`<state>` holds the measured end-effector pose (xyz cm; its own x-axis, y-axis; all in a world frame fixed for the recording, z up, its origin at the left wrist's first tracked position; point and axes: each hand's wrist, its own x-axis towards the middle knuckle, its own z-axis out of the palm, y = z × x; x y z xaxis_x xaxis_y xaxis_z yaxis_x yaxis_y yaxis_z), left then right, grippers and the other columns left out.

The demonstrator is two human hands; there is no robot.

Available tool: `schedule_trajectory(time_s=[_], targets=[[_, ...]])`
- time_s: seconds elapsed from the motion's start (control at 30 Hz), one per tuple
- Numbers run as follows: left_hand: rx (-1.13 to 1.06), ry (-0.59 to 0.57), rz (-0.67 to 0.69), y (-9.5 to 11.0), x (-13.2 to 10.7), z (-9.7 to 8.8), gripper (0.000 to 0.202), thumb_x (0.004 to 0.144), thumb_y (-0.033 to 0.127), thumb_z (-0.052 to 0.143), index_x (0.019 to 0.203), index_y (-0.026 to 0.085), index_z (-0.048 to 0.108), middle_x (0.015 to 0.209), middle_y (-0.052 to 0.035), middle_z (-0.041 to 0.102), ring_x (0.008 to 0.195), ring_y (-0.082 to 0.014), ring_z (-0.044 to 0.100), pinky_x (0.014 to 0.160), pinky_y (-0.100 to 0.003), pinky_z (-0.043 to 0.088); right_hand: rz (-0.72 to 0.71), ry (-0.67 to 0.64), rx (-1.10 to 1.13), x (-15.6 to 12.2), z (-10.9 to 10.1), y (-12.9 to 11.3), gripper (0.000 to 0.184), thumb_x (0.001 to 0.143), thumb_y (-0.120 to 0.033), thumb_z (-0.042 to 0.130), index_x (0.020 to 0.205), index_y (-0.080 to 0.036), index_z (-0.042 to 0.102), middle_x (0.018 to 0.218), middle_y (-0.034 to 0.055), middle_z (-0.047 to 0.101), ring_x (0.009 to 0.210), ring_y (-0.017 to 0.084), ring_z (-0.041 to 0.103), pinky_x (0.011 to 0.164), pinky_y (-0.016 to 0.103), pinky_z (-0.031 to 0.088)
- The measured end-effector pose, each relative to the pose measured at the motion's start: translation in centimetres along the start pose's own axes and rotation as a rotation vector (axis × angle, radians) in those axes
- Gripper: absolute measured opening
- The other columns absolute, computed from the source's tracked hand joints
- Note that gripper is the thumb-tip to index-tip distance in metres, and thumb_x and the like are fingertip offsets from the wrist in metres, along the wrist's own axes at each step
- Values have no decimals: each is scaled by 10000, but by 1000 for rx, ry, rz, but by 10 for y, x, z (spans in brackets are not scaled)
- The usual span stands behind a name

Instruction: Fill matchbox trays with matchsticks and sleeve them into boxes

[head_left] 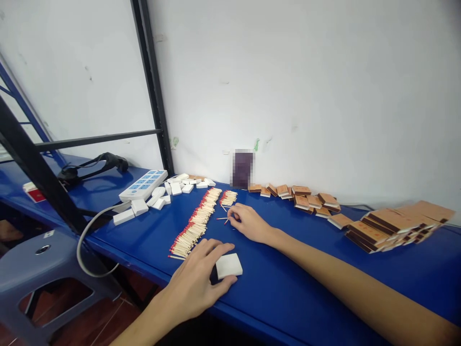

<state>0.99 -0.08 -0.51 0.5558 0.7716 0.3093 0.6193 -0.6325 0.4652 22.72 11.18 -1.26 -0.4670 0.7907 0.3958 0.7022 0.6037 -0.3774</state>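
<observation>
My left hand [198,278] rests on the blue table [288,283] and holds a white matchbox tray [229,265] between thumb and fingers near the front edge. My right hand [248,222] reaches forward, its fingertips pinched on a red-tipped match [226,220] lying beside one or two loose matches. A long row of matches [196,223] runs diagonally left of that hand, and a smaller match pile [228,197] lies just behind it.
White trays [169,192] and a power strip [143,184] with a grey cable sit at the back left. Brown matchbox sleeves [306,197] line the wall, with a larger stack [396,226] at right. A black metal frame [151,86] and grey stool [43,269] stand left.
</observation>
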Motion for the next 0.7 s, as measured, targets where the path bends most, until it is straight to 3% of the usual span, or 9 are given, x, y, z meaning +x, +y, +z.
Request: schedule_trajectory(time_s=[0.17,0.3,0.7], targets=[[3,1,-44,1,0,-1,524,860,409,662,1359,308,537,1334,-86,534,1231,-287,541,1050,-456,477,-6,1,-29,-4,-1,-4,108,968,-192,446,929,-204,545,938,42,566,781,165,525,711,299,396],[-9,-2,-27,4,2,-4,564,849,434,677,1376,311,521,1319,-86,526,1222,-281,544,1039,-436,486,40,54,-36,-6,-2,-4,152,998,-205,377,946,-201,519,943,50,561,817,181,529,753,321,405],[-11,33,28,0,1,0,484,879,412,642,1337,289,548,1261,-81,547,1155,-260,567,1029,-435,471,40,30,-28,-4,-2,-1,85,917,-152,517,919,-191,593,853,9,523,748,147,512,711,288,390]])
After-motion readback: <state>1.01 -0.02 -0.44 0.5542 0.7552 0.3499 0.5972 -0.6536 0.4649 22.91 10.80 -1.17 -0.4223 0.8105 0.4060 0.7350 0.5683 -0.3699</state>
